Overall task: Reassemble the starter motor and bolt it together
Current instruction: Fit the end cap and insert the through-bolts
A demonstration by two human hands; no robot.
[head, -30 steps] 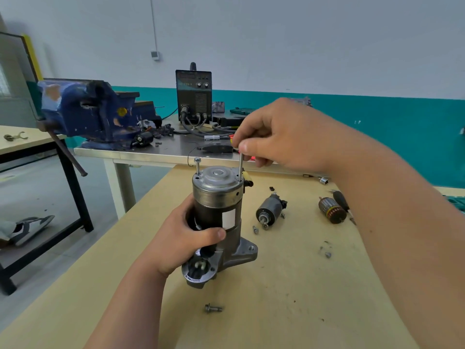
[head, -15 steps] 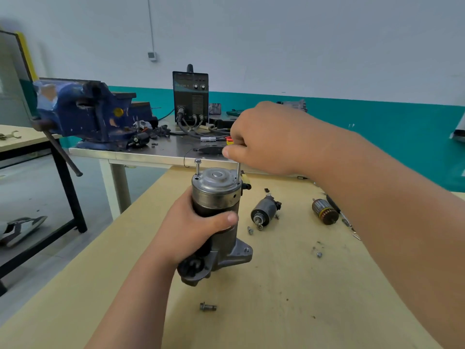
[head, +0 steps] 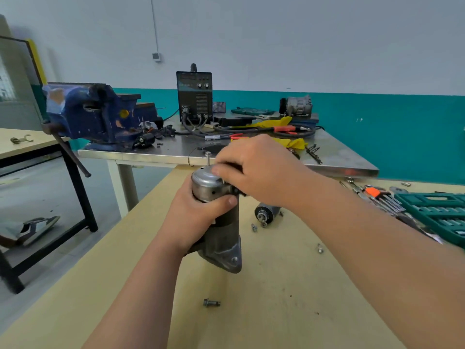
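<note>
The starter motor (head: 221,245) stands upright on the wooden bench, its silver end cap (head: 205,178) on top. My left hand (head: 195,220) is wrapped around the motor's dark body. My right hand (head: 256,170) rests on the right side of the end cap, fingers closed over the spot where one long bolt went in; that bolt is hidden. A second long bolt (head: 208,157) sticks up from the cap's far side. A loose flanged bolt (head: 211,303) lies on the bench in front of the motor.
A solenoid (head: 266,214) and small screws (head: 254,227) lie right of the motor. A green socket set (head: 437,215) and hex keys (head: 382,197) sit at the right. Behind, a steel table (head: 334,157) carries a blue vise (head: 93,114), a welder (head: 195,95) and cables.
My right hand has dropped from the raised bolt down onto the end cap, and that bolt no longer shows. My left hand has slid higher on the motor, which has turned.
</note>
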